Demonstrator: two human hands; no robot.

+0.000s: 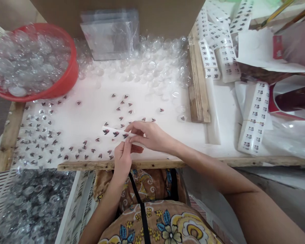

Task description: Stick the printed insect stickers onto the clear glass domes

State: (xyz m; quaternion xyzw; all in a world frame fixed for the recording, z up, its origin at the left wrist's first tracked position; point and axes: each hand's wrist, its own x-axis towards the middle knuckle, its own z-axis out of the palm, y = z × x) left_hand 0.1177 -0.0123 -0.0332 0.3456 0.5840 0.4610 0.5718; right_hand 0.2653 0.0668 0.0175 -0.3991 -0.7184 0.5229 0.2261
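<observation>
A white strip of stickers printed with small dark and pink motifs is held above the white tabletop. My left hand pinches its lower edge between thumb and fingers. My right hand is closed at the strip's right part, thumb and forefinger near the last visible motif; its fingers cover the rest. Whether a single sticker is between the right fingertips is too small to tell. Around the hands lie several clear round pieces bearing the same motif, such as one clear disc left of my left hand.
A red basin heaped with clear discs stands at the left. Plain clear discs spread along the back, beside a plastic-wrapped stack. Wooden strips edge the work area. Banded sticker bundles lie right. A crate sits below left.
</observation>
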